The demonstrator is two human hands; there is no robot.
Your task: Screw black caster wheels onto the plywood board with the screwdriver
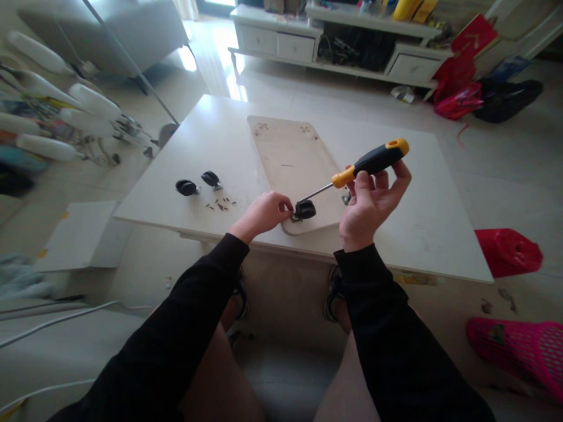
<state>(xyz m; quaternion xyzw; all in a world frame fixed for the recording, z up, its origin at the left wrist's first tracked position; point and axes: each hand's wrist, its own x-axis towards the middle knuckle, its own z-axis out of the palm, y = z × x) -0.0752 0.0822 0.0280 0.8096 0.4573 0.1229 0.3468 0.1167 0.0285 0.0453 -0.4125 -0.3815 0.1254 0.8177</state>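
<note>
Pale floor tiles (461, 170) run round a white bench (422, 234), w/ a white box (83, 234) on the floor nr its L side & a grey sofa (114, 35) farther back. On the bench, L part, 2 loose black casters (187, 187) lie a bit apart, w/ a scatter of small dark screws (222, 204) just R of & below them. Next comes the L hand (264, 212), thumb & index fingers close together at the metal base of the near caster (307, 210); can't tell if they're clamped on anything. That caster sits at the near L corner of a cream board (292, 158), which lies flat mid-bench w/ small holes at its far corners. Yellow/black screwdriver (373, 161) slants down to the L, tip at the near caster's base. R hand (367, 208) has its fingers clamped round the handle, palm partly up; another caster (346, 198) shows just behind it, mostly hidden. Far R, off the bench: red plastic item (512, 252) & pink mesh basket (514, 351) on the floor
</note>
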